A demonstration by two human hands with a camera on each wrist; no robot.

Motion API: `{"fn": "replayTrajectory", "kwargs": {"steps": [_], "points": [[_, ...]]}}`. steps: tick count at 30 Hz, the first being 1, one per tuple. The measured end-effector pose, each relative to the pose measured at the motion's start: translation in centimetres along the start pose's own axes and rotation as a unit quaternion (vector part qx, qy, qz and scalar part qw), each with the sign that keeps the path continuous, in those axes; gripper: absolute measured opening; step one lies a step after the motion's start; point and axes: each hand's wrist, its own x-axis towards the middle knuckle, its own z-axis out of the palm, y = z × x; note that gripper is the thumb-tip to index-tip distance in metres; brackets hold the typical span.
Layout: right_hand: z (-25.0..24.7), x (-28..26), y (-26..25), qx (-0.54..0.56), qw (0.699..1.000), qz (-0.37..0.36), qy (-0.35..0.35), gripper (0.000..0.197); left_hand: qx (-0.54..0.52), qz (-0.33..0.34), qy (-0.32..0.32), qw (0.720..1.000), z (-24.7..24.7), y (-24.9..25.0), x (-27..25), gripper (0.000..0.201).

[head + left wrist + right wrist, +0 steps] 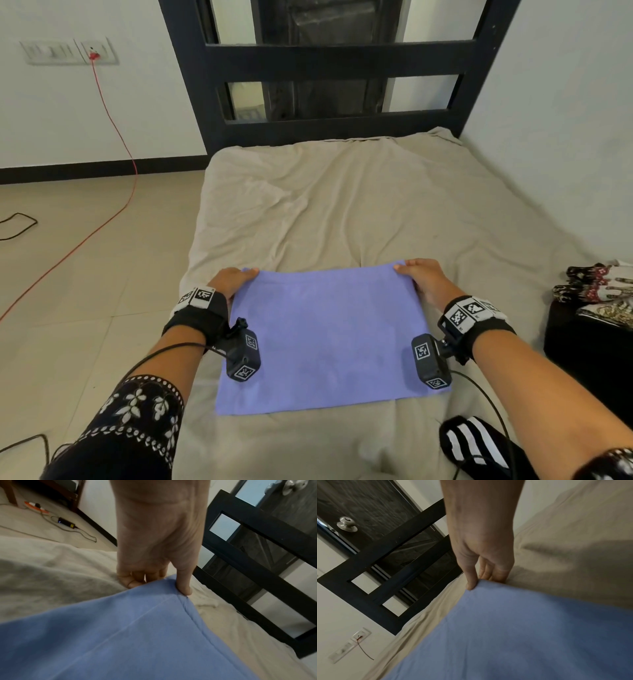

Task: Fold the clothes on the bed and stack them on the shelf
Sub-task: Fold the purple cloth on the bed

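A lavender-blue cloth (325,339) lies folded in a flat rectangle on the beige bed sheet (342,205), near the bed's front end. My left hand (236,279) pinches its far left corner, thumb on top and fingers curled beneath, as the left wrist view shows on the cloth (137,635) under the left hand (154,585). My right hand (419,274) pinches the far right corner the same way; in the right wrist view the right hand (481,580) grips the edge of the cloth (513,635).
A black headboard frame (329,61) stands at the far end of the bed. Patterned folded clothes (599,291) sit on a dark surface at the right. A black garment with white stripes (476,445) lies near the front. A red cable (113,137) runs across the floor at the left.
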Motion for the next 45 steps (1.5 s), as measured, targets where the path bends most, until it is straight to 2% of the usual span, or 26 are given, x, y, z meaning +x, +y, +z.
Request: {"fn": "replayTrajectory", "kwargs": {"steps": [3, 7, 13, 15, 17, 19, 20, 23, 27, 30, 32, 35, 40, 45], "points": [[-0.1, -0.1, 0.2, 0.004, 1.000, -0.012, 0.003, 0.006, -0.061, -0.010, 0.006, 0.998, 0.2, 0.3, -0.1, 0.051], [-0.3, 0.5, 1.1, -0.023, 0.998, -0.026, 0.049, 0.011, -0.083, -0.013, 0.020, 0.996, 0.1, -0.2, 0.3, 0.039], [0.2, 0.8, 1.3, -0.041, 0.994, -0.025, 0.094, 0.015, -0.067, -0.008, 0.042, 0.997, -0.3, -3.3, 3.6, 0.020], [0.0, 0.5, 0.8, -0.053, 0.996, -0.016, 0.076, 0.015, -0.041, 0.005, 0.033, 0.999, -0.5, -2.7, 2.2, 0.023], [-0.9, -0.5, -0.1, -0.016, 0.999, 0.001, 0.030, 0.017, -0.001, 0.016, -0.001, 1.000, -1.0, -1.7, -0.1, 0.027], [-2.4, -2.7, -0.8, 0.014, 0.999, 0.019, -0.023, 0.021, 0.019, 0.000, -0.038, 0.999, -2.0, -1.6, -2.1, 0.048], [-3.2, -4.1, -0.9, -0.005, 0.998, 0.028, -0.049, 0.020, 0.032, -0.011, -0.056, 0.998, -2.6, -1.9, -3.0, 0.052], [-5.7, -7.7, 0.5, -0.132, 0.983, 0.056, -0.115, 0.018, 0.087, -0.059, -0.083, 0.991, -4.0, -3.7, -6.2, 0.037], [-7.8, -11.3, 3.9, -0.213, 0.969, 0.045, -0.119, 0.017, 0.104, -0.058, -0.110, 0.987, -4.2, -6.3, -10.0, 0.040], [-8.6, -13.7, 5.7, -0.199, 0.970, 0.039, -0.133, 0.018, 0.133, -0.050, -0.138, 0.980, -3.8, -8.0, -11.9, 0.050], [-8.6, -15.0, 6.2, -0.185, 0.974, 0.029, -0.130, 0.021, 0.127, -0.042, -0.150, 0.980, -3.4, -8.7, -13.5, 0.041], [-8.4, -16.5, 6.1, -0.189, 0.972, 0.021, -0.141, 0.019, 0.064, -0.024, -0.118, 0.991, -2.6, -9.9, -15.9, 0.015], [-8.1, -17.5, 6.5, -0.216, 0.965, 0.023, -0.146, 0.013, -0.024, -0.026, -0.045, 0.998, -1.4, -12.1, -16.8, 0.029], [-8.3, -17.7, 6.9, -0.178, 0.977, 0.019, -0.118, 0.010, -0.040, -0.005, -0.045, 0.998, -0.9, -11.9, -17.7, 0.024]]}}
